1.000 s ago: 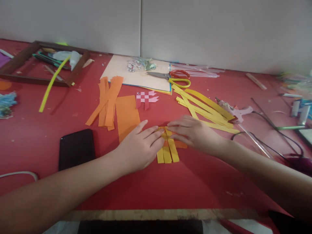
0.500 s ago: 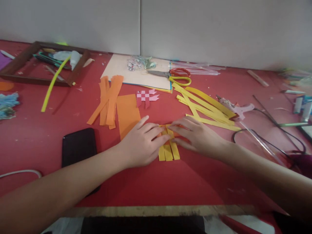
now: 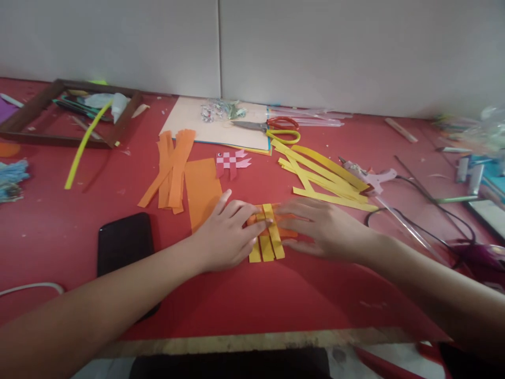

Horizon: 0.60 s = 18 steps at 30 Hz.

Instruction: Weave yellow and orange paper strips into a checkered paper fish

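Three yellow paper strips (image 3: 267, 247) lie side by side on the table, interlaced with orange paper strips (image 3: 290, 226) running crosswise. My left hand (image 3: 226, 231) rests on the left part of this weave, its fingers stretched across the yellow strips and hiding some of them. At the right ends of the orange strips is my right hand (image 3: 321, 226), fingers extended and apart. Whether its fingertips touch the paper I cannot tell. Behind my left hand lies an orange paper sheet (image 3: 203, 187), and just beyond it a small pink woven paper fish (image 3: 230, 159).
Loose orange strips (image 3: 169, 171) lie left, yellow strips (image 3: 315, 173) right. Red-and-yellow-handled scissors (image 3: 272, 127) rest partly on pale sheets (image 3: 183, 121). A pink glue gun (image 3: 371, 178) with a cord lies right. A black phone (image 3: 124, 245) sits beneath my left forearm; a wooden frame (image 3: 51, 136) stands back left.
My right hand has drawn slightly to the right off the weave, uncovering more of the orange strip ends. My left hand stays on the strips. The whole view has shifted a little.
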Available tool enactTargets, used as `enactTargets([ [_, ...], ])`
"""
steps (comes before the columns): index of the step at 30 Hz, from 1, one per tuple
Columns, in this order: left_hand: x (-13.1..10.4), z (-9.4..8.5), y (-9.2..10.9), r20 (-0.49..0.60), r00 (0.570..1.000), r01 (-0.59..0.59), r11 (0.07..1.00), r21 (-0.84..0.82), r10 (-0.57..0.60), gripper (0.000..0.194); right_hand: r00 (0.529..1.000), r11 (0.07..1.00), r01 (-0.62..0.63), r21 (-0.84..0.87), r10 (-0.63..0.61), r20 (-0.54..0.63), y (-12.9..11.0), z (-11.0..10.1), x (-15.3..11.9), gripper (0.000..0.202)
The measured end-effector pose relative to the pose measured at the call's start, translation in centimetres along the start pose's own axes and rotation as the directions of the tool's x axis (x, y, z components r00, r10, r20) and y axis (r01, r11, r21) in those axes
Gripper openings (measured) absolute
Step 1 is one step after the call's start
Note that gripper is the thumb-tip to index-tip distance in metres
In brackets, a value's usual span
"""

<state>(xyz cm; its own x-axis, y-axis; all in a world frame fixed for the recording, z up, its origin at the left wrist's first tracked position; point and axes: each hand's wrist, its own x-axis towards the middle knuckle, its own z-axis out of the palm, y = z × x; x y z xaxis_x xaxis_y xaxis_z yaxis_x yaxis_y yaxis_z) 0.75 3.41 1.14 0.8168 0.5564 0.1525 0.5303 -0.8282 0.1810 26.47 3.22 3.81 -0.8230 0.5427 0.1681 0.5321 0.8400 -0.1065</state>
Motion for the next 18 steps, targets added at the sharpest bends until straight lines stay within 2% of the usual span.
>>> enactTargets([
  [6,-0.02,0.07,0.03,-0.03,1.0,-0.002,1.0,0.025,0.002,0.04,0.996,0.993,0.067,-0.097,-0.072,-0.047,-0.08,0.11,0.3,0.019],
  [18,-0.12,0.17,0.08,-0.042,0.999,-0.032,0.998,0.048,0.034,0.04,0.998,0.995,0.056,-0.082,-0.054,0.026,-0.17,-0.57,0.97,0.02],
])
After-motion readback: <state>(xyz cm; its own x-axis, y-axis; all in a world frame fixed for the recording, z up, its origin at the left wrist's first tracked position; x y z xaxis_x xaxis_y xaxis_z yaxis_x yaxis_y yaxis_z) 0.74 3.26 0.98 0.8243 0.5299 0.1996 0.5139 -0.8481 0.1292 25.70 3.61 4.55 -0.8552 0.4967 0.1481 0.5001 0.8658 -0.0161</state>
